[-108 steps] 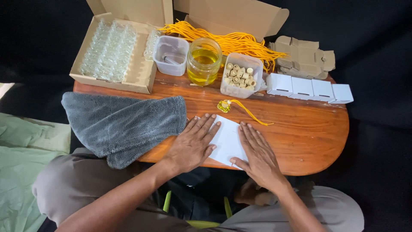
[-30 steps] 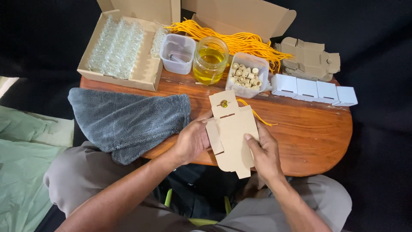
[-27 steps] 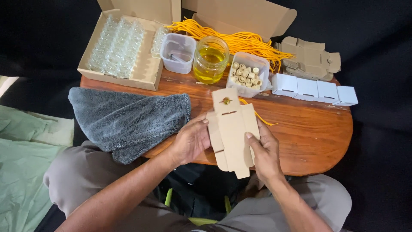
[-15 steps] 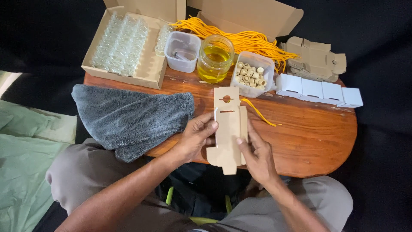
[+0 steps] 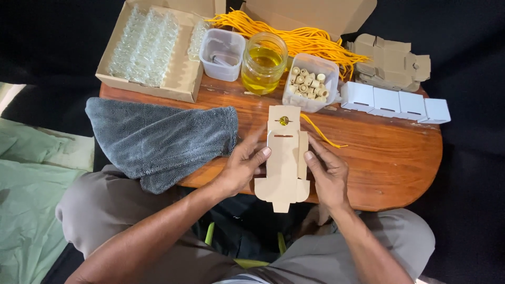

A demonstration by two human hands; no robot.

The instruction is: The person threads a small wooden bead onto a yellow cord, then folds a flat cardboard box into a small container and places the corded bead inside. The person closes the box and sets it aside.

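A flat tan cardboard box blank (image 5: 283, 160) is held upright over the near edge of the oval wooden table (image 5: 389, 158). My left hand (image 5: 243, 165) grips its left side and my right hand (image 5: 327, 173) grips its right side, with the side panels folded inward. A yellow cord with a small gold bead (image 5: 284, 121) passes through the blank's top flap and trails off to the right over the table.
A grey towel (image 5: 158, 139) lies at the left. Behind are a carton of small glass vials (image 5: 150, 47), a clear tub (image 5: 223, 47), a jar of yellow oil (image 5: 263, 63), a tub of corks (image 5: 310, 83), yellow cords (image 5: 300, 34), flat blanks (image 5: 389, 63) and white boxes (image 5: 394, 102).
The white sheet pressed flat on the table has been lifted and turned, showing its tan side. Over the last second the side panels have been folded in, making it narrower.
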